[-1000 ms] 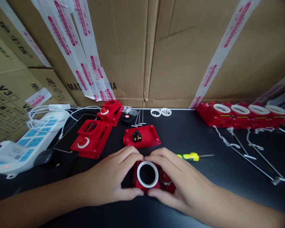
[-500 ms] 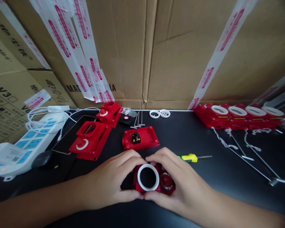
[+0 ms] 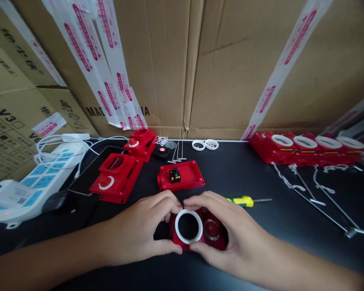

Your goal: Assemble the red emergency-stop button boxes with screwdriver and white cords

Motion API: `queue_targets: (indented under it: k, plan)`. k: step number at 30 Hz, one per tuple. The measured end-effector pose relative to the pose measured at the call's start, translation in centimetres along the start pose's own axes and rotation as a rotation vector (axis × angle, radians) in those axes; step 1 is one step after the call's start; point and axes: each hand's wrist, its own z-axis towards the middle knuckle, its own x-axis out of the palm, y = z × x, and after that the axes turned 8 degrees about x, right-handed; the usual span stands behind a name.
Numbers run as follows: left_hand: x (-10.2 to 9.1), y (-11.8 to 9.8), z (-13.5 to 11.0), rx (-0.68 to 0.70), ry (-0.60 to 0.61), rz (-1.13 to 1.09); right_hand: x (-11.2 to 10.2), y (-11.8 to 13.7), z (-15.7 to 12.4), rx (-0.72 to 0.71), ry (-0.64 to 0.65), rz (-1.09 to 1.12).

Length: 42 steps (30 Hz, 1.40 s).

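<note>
Both my hands grip one red plastic housing [image 3: 210, 238] low on the black table [image 3: 245, 178]. A white ring [image 3: 188, 226] sits round its large round opening, and a red button shows to the right of the ring. My left hand [image 3: 139, 232] wraps the housing's left side, fingertips on the ring's top edge and thumb below. My right hand [image 3: 230, 232] closes round the right side, fingers meeting the left hand's above the ring.
Behind my hands lie a red base with a black part [image 3: 181, 176] and a yellow-handled screwdriver [image 3: 245, 200]. Red covers [image 3: 117, 178] and a white power strip [image 3: 39, 178] lie left. A row of red units with white rings [image 3: 306, 147], metal pins [image 3: 324, 198], loose white rings [image 3: 204, 144].
My hands have shifted slightly on the housing, and the right fingers have slid a little, showing more of the red button. The housing has stayed in place.
</note>
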Motion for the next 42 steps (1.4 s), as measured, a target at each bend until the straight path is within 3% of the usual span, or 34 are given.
queue_targets:
  k: [3, 7, 17, 29, 34, 42]
  plan:
    - [-0.1, 0.1, 0.0, -0.011, 0.002, -0.036, -0.6, 0.6, 0.2, -0.025, 0.060, -0.009]
    - [-0.2, 0.2, 0.1, -0.020, 0.026, -0.026, -0.4, 0.9, -0.2, 0.052, 0.140, -0.079]
    - [0.0, 0.5, 0.0, 0.008, 0.052, -0.022, 0.9, -0.3, -0.6, 0.022, -0.007, -0.034]
    - [-0.2, 0.6, -0.1, 0.010, 0.024, -0.016, -0.4, 1.4, 0.1, -0.009, 0.124, -0.019]
    - [0.0, 0.6, 0.0, 0.028, 0.016, -0.006, 0.1, 0.6, -0.4, 0.063, 0.077, -0.147]
    - [0.1, 1.0, -0.1, 0.048, 0.010, -0.010, 0.0, 0.7, 0.0, -0.042, 0.063, -0.042]
